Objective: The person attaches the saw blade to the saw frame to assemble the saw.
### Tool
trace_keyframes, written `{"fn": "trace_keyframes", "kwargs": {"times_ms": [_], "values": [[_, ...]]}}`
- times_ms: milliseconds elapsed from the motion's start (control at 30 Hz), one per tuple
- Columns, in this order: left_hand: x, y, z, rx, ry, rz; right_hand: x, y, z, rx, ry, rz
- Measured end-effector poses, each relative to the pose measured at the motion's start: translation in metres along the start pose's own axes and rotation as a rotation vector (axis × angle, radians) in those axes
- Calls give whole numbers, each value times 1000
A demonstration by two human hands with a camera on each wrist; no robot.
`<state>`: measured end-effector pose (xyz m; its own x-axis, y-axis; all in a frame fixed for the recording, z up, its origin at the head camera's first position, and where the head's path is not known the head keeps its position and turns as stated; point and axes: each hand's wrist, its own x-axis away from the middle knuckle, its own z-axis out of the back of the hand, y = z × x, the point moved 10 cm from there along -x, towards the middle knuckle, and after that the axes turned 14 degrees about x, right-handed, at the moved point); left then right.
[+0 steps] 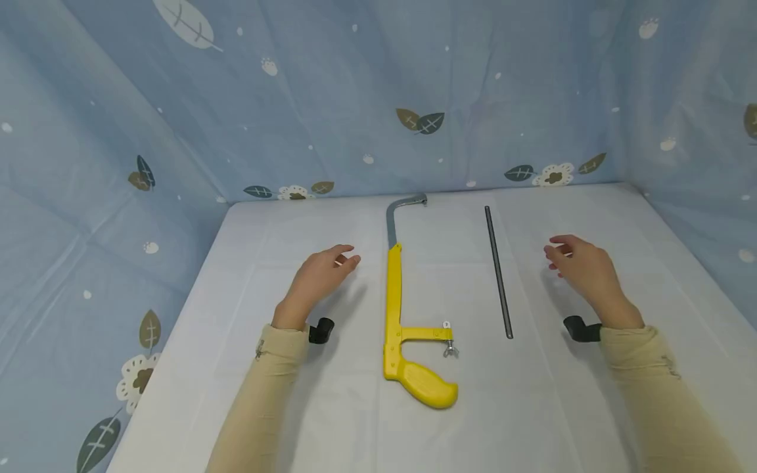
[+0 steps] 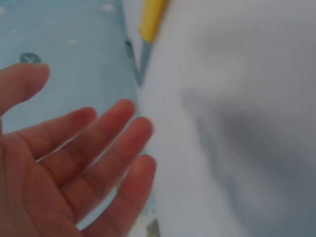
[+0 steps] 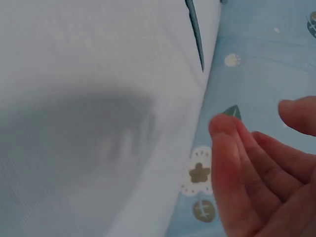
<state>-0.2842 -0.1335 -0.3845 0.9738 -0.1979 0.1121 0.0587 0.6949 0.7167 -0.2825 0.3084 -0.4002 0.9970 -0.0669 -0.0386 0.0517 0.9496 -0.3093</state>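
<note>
A hacksaw frame (image 1: 393, 295) with a yellow handle and grey front arm lies on the white table, no blade fitted between its ends. A wing nut (image 1: 451, 350) hangs at the end of its short lower arm. To its right lies a thin dark hacksaw blade (image 1: 499, 272), seen edge-on or folded narrow. My left hand (image 1: 319, 276) hovers left of the frame, fingers relaxed and holding nothing. Over the table right of the blade, my right hand (image 1: 585, 266) hangs with loosely bent fingers, also holding nothing. In the left wrist view the frame (image 2: 152, 22) shows blurred beyond the fingers.
A white cloth (image 1: 331, 420) covers the table. Blue patterned curtains (image 1: 355, 98) stand behind it and at both sides. Black camera mounts (image 1: 321, 330) stick out from the wrists.
</note>
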Motion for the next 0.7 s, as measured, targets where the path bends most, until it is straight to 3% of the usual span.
{"fn": "trace_keyframes", "kwargs": {"times_ms": [167,300,367,467,700], "values": [[1,0,-24,70,-48,57,5,1,-36,-88,-131,-18],[3,-5,-48,129,-161,133,20,-25,-43,-144,-273,-19],[6,-6,-58,157,-213,169,26,-37,-44,-125,-310,-19],[10,-6,-67,182,-240,198,30,-49,-46,-91,-350,-19],[19,-1,-83,201,-304,217,35,-65,-51,66,-357,-24]]}}
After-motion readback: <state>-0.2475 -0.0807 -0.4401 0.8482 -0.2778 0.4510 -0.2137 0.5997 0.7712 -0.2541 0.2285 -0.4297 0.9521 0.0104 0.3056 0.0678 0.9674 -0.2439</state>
